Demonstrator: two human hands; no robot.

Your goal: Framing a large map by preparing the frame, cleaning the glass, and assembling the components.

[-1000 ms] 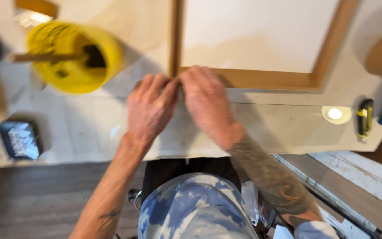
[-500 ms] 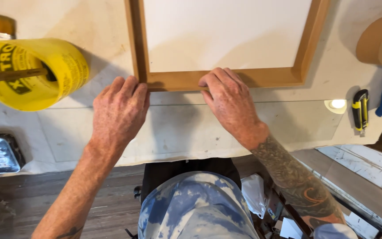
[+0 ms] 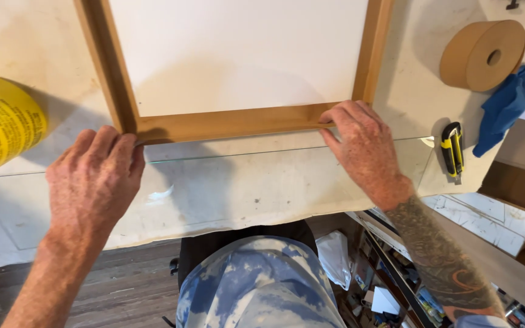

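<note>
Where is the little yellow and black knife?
In the head view, the yellow and black utility knife lies on the table's right side, just right of the right hand, below the brown tape roll and beside the blue cloth.

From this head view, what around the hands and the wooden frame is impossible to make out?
- Wooden frame: far side cut off by the top edge.
- Left hand: fingertips curl over the frame's corner, contact hidden.
- Right hand: fingertips behind the frame's lip.
- Glass sheet: transparent, left end unclear.
- Yellow roll: cut off at left.
</note>
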